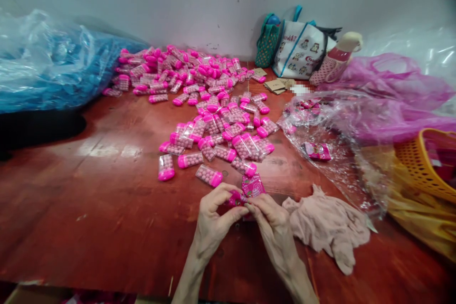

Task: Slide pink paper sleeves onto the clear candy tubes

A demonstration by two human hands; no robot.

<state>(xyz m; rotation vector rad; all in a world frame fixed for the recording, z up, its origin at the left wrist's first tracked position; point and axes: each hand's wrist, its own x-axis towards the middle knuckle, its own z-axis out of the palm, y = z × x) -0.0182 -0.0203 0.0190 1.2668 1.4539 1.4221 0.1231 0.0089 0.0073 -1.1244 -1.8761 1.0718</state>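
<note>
My left hand point(216, 213) pinches a small magenta printed wrapper point(235, 197) between thumb and fingers. From the other side my right hand point(272, 221) grips the same wrapper, its fingertips meeting the left thumb. More magenta printed wrappers point(253, 185) lie on the table just beyond the right fingers. Past my hands are several clear containers with pink caps, full of small pink balls; the nearest container point(209, 175) lies on its side close to my left fingertips. Whether anything is inside the held wrapper is hidden by my fingers.
A big heap of the same containers point(185, 71) covers the back of the red table point(117, 218). A beige cloth point(331, 223) lies right of my hands. Further right are clear plastic point(342, 171) and a yellow basket point(416, 156). Blue plastic point(64, 66) sits left, a white bag point(299, 52) behind.
</note>
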